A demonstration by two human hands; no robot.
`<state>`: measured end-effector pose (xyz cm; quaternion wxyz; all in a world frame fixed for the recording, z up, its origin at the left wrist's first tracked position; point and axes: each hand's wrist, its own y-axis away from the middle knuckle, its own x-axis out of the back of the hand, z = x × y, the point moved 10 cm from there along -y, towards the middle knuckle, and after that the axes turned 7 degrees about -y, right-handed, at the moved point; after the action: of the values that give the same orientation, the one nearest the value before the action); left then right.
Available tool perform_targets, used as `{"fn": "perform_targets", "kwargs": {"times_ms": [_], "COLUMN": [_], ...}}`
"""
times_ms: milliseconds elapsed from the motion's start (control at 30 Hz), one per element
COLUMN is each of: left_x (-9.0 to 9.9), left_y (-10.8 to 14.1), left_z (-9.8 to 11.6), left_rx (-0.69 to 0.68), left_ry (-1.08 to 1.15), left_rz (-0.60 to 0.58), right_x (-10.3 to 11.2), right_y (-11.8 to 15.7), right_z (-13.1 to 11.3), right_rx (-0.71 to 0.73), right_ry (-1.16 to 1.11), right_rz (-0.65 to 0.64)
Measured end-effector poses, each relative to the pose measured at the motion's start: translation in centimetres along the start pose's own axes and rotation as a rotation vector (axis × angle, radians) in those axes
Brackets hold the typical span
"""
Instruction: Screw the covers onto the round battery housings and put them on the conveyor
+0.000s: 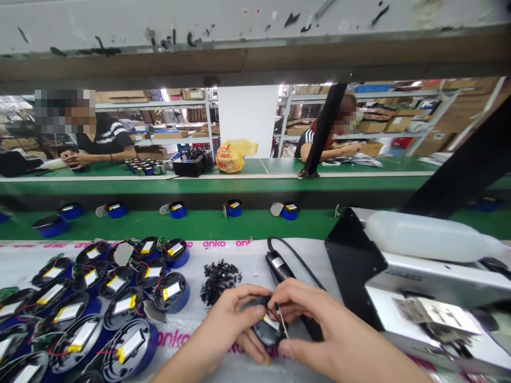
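Note:
My left hand (243,319) is wrapped round the side of a round black housing (265,334), thumb over its rim. Part of a white battery with yellow tape (271,322) shows inside the housing. My right hand (311,322) pinches a thin circuit board (282,321), seen almost edge-on, at the housing's right side. The fingers hide much of the housing. Just beyond my hands lies a pile of small black plastic pieces (220,281). A black handheld tool with a cord (279,266) rests behind my right hand and runs partly under it.
Several blue-sided round housings with batteries (130,343) crowd the left of the white sheet (199,324). More sit spaced along the green belt (239,226). A white machine (431,282) with a black side plate stands at right. Two people work across the bench.

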<state>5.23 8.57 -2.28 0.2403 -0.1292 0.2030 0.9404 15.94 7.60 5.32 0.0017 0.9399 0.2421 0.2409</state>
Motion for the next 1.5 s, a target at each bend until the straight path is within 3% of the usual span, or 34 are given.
{"fn": "perform_targets", "kwargs": {"times_ms": [200, 400, 700, 933, 1167, 1300, 1500], "left_x": [-0.2, 0.2, 0.1, 0.1, 0.4, 0.6, 0.8], "left_y": [0.0, -0.7, -0.4, 0.0, -0.3, -0.2, -0.1], "left_z": [0.0, 0.0, 0.3, -0.7, -1.9, -1.7, -1.1], "left_rx": [0.014, -0.012, -0.024, 0.068, 0.109, 0.102, 0.055], "left_ry": [-0.017, -0.099, -0.107, 0.230, 0.186, 0.141, 0.054], "left_rz": [0.022, 0.120, 0.135, -0.112, -0.072, -0.011, 0.066], "right_x": [-0.5, -0.2, -0.8, -1.7, -2.5, -3.3, -1.9], "right_y": [0.2, 0.4, -0.4, -0.8, 0.0, 0.2, 0.1], "right_z": [-2.0, -2.4, -0.1, -2.0, -2.9, -3.0, -2.3], "right_rx": [0.087, 0.121, 0.041, 0.330, 0.479, 0.426, 0.231], "right_ry": [0.003, 0.132, 0.339, 0.433, 0.530, 0.598, 0.558], "right_rz": [-0.039, 0.011, 0.121, 0.114, 0.150, 0.079, 0.159]}}
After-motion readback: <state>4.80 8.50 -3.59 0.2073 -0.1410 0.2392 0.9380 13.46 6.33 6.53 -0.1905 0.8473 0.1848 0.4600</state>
